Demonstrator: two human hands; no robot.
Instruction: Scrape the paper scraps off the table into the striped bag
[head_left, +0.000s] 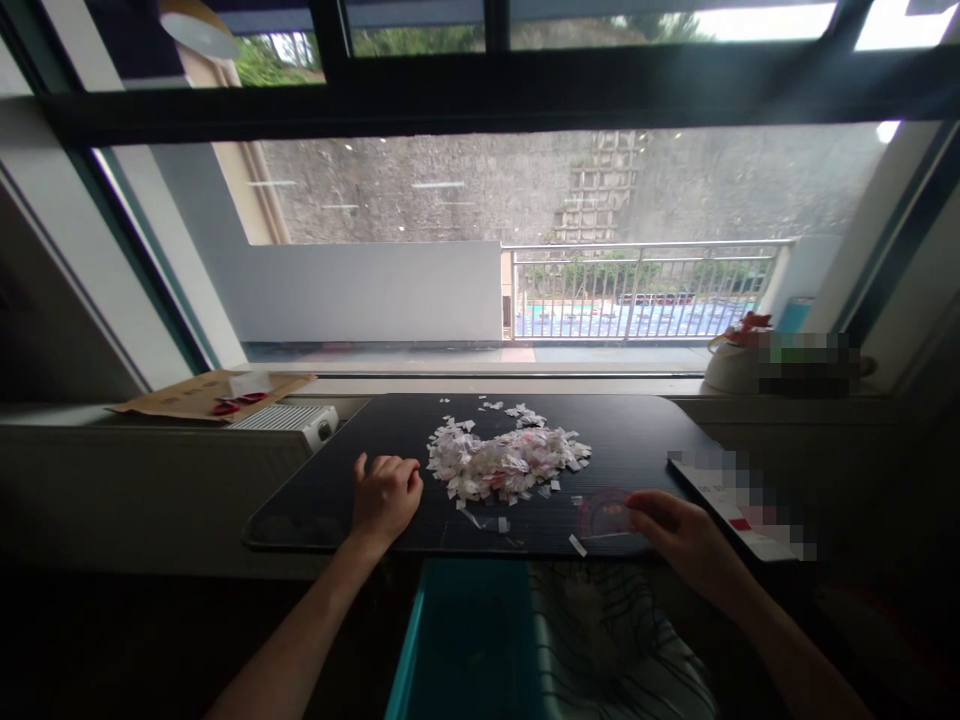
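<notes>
My right hand (686,540) pinches the right edge of a small clear plastic bag (606,513) with pink print, low over the black table's front part. My left hand (386,500) rests on the table, left of a heap of small white and pinkish paper scraps (502,460). Its fingers are curled in, and whatever they may hold is hidden. Near the front edge, between the hands, lie a clear strip of plastic (480,520) and a small white strip (577,545).
The black table (322,500) stands against a window sill. Below its front edge is a teal bin (472,640) beside striped cloth (615,640). A white printed box or card (739,510) lies at right. Red-handled scissors (238,403) lie on brown paper (180,398) at left.
</notes>
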